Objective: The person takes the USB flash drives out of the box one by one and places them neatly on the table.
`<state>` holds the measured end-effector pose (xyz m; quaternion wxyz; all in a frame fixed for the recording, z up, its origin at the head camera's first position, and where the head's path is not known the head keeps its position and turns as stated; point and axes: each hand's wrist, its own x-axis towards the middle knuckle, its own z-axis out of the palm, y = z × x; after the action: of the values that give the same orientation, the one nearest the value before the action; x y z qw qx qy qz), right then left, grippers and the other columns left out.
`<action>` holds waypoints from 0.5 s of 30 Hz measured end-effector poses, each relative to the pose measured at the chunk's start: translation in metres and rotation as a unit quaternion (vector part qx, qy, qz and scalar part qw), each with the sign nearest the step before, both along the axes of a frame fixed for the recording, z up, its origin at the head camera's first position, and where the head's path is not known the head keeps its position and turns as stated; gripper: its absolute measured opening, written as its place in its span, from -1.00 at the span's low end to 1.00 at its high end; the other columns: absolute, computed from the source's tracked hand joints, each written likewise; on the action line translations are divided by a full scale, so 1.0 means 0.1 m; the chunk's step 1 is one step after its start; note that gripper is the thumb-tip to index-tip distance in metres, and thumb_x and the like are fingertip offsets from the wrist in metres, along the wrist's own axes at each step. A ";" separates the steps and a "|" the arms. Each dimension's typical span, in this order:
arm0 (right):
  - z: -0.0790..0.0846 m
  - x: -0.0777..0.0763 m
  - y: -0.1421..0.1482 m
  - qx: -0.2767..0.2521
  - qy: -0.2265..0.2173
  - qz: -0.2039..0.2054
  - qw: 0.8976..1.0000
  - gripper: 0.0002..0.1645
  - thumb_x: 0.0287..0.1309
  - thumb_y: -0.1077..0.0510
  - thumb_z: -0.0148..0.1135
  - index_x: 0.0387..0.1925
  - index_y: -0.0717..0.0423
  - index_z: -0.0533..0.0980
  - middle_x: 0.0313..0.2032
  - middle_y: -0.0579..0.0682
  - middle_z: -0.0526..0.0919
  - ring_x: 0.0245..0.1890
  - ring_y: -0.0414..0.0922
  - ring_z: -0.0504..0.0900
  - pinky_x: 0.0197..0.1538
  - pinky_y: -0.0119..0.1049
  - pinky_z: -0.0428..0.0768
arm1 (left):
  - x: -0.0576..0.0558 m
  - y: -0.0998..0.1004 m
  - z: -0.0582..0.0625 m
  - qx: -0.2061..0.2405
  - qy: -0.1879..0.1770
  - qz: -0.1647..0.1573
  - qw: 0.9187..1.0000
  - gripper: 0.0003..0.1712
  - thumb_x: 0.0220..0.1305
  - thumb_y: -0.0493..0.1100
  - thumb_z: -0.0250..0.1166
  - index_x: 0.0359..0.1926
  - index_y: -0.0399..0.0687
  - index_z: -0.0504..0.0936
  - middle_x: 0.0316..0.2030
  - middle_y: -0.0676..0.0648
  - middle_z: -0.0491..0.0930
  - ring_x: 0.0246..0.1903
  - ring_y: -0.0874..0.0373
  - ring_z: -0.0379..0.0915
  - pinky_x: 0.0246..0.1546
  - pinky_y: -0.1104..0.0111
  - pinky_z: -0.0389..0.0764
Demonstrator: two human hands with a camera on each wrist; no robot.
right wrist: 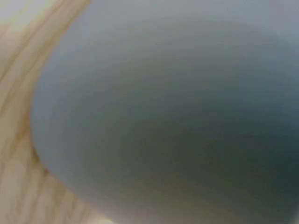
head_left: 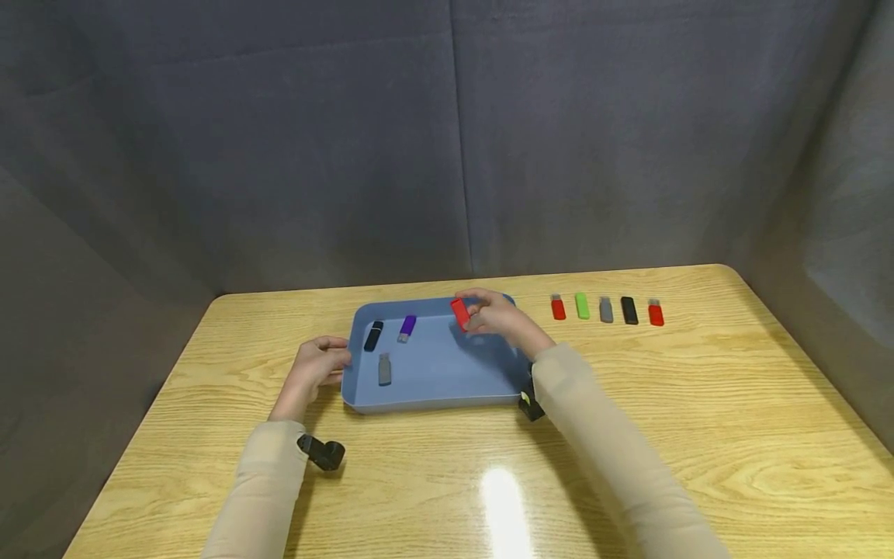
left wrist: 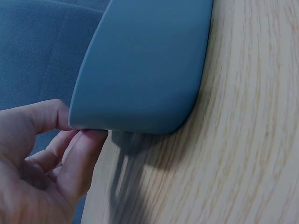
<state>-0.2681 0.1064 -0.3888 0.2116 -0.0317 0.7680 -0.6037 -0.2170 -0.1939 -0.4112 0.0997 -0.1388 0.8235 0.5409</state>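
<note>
While the left hand (head_left: 317, 365) pinches the tray's rim, the right hand (head_left: 492, 314) holds a red USB stick over it

Where the blue tray (head_left: 443, 369) sits, left of the middle and close to the far edge of the tabletop (head_left: 419, 481), both hands are at work. The right hand's fingers are nearly closed, with the held red stick (head_left: 459, 312) pinched between their tips; it is tilted, above the tray's far right part. The left hand has its thumb and forefinger drawn close together on the rim at the tray's left end, with the other fingers curled beneath, as the left wrist view shows.

Three sticks lie in the tray: a black one (head_left: 373, 336) by the left wall, a purple one (head_left: 408, 327) to its right near the far wall, and a grey one (head_left: 385, 370) towards the front left corner. Along the far edge of the tabletop, right of the tray, five more stand apart in a row: red (head_left: 558, 308), green (head_left: 582, 306), grey (head_left: 606, 310), black (head_left: 629, 310) and red (head_left: 656, 313), the last nearest the far right corner.

Both sleeves are beige. Dark grey cloth (head_left: 349, 171) hangs beyond the far edge. A blurred surface fills most of the right wrist view, beside wood grain.
</note>
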 end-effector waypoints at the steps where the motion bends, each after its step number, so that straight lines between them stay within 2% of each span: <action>1: 0.01 0.00 0.03 -0.006 0.001 0.001 1.000 -0.25 0.07 0.49 0.05 0.34 0.17 0.24 -0.20 0.05 0.41 -0.27 -0.15 0.52 0.19 -0.02 0.53 | 0.00 0.00 0.00 -0.003 0.000 0.000 1.000 -0.50 0.19 -0.26 0.15 0.18 -0.31 0.43 -0.07 -0.21 0.58 -0.33 0.27 0.51 -0.40 0.50 0.58; 5: 0.06 0.01 0.12 -0.027 0.006 -0.005 1.000 -0.26 0.10 0.46 0.07 0.35 0.18 0.21 -0.12 0.08 0.43 -0.24 -0.16 0.54 0.17 -0.06 0.55 | 0.00 0.00 0.00 -0.008 -0.001 0.004 1.000 -0.49 0.18 -0.26 0.15 0.18 -0.31 0.44 -0.08 -0.19 0.57 -0.28 0.21 0.51 -0.39 0.48 0.58; 11: 0.14 0.02 0.27 -0.035 0.016 -0.018 0.999 -0.32 0.20 0.39 0.04 0.36 0.13 0.18 0.12 0.23 0.38 -0.08 -0.07 0.53 0.24 -0.01 0.48 | -0.01 0.01 -0.01 -0.008 -0.003 0.010 1.000 -0.50 0.19 -0.27 0.15 0.18 -0.30 0.44 -0.04 -0.22 0.55 -0.25 0.18 0.51 -0.37 0.48 0.59; 15: 0.17 0.03 0.36 -0.033 0.023 -0.018 0.999 -0.34 0.23 0.36 0.06 0.35 0.14 0.18 0.09 0.21 0.38 -0.05 -0.06 0.51 0.25 -0.02 0.47 | -0.01 0.01 -0.01 -0.009 -0.004 0.011 1.000 -0.50 0.20 -0.27 0.15 0.18 -0.29 0.44 -0.05 -0.21 0.54 -0.23 0.16 0.50 -0.36 0.48 0.59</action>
<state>-0.2646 0.1428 -0.3718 0.1814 -0.0386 0.7528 -0.6315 -0.2185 -0.1927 -0.4123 0.0962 -0.1507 0.8263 0.5340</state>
